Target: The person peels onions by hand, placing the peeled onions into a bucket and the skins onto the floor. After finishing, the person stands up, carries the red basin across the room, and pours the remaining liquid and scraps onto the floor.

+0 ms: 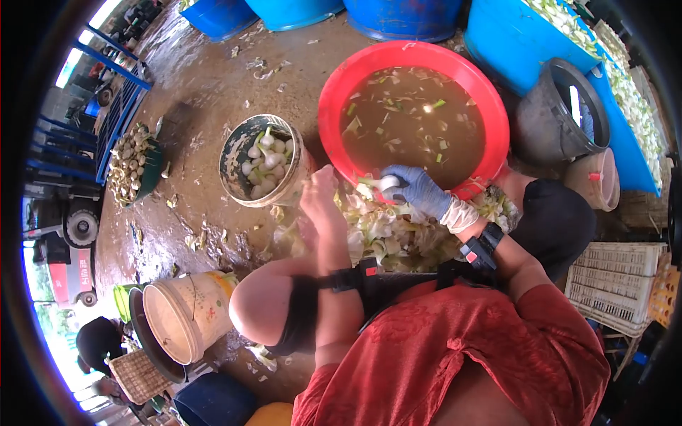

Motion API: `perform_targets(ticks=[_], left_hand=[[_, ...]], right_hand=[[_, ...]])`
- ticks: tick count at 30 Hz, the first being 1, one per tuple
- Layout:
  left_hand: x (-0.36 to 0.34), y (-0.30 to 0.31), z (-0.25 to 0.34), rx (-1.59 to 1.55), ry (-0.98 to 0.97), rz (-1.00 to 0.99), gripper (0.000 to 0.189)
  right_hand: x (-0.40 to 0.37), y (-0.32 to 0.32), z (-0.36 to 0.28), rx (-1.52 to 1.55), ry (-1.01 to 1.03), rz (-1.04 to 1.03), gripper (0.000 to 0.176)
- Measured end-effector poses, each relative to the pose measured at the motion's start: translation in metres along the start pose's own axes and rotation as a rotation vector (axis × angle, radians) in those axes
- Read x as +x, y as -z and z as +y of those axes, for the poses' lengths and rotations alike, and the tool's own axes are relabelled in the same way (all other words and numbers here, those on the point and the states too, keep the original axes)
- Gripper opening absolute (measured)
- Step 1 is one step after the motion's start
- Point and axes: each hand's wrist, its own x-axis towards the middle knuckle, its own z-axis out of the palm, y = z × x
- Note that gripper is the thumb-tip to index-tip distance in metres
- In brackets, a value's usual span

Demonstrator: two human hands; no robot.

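Note:
My right hand [419,192], in a blue-grey glove, is closed round a white garlic bulb [389,186]. The bulb's pale green stem points left, over the near rim of the red basin [332,121]. Brownish water with floating peels and green bits fills the basin. My left hand [320,193] is bare and smeared by motion, so its fingers cannot be made out. It is close to the right side of a dirty white bucket [290,186] that holds several cleaned garlic bulbs [267,160]. Below my hands lies a heap of garlic skins [391,231].
Blue tubs [405,18] line the far side. A black bucket [529,121] stands right of the basin, near a white plastic crate [611,284]. Left are a heaped container of garlic [131,163] and a cream bucket [192,312] on its side. Peels litter the wet floor [192,106].

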Motion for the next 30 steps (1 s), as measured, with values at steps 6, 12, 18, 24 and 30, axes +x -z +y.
perform_targets(ticks=[6,12,18,24,30], left_hand=[[-0.010,0.004,-0.066,1.061,-0.473,-0.577,0.017],[0.051,0.033,-0.049,-0.443,0.123,-0.339,0.028],[0.034,0.025,-0.059,-0.414,0.133,-0.340,0.039],[0.023,-0.023,-0.045,-0.207,0.355,-0.039,0.023],[0.030,-0.027,-0.053,-0.079,0.434,-0.041,0.025]], right_hand=[[0.019,0.028,-0.001,-0.188,-0.063,-0.249,0.030],[0.060,0.048,0.080,-0.084,-0.116,-0.177,0.024],[0.125,0.136,0.129,-0.782,-0.202,0.352,0.053],[0.182,0.186,0.153,-1.558,-0.295,0.293,0.067],[0.203,0.183,0.236,-1.192,-0.612,-0.226,0.029]])
